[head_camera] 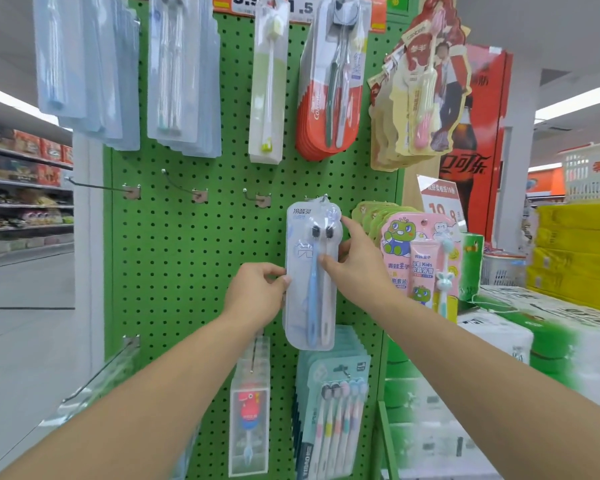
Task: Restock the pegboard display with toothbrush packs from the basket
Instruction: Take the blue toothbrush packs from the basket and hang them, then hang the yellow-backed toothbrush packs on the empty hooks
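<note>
Both hands hold one toothbrush pack [310,278] against the green pegboard [187,258]. The left hand [257,292] pinches its left edge; the right hand [354,261] grips its right edge, thumb on the front. The pack's top sits at a hook [323,199], right of three bare hooks [191,188].

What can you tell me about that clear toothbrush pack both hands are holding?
The pack is a tall, clear plastic blister with rounded corners, holding two toothbrushes side by side, one blue, one pale, dark bristles up. Printed text sits at its top left. It hangs upright against the green pegboard, its top at a hook. The left hand pinches its left edge; the right hand holds its right side, thumb on the front.
</note>
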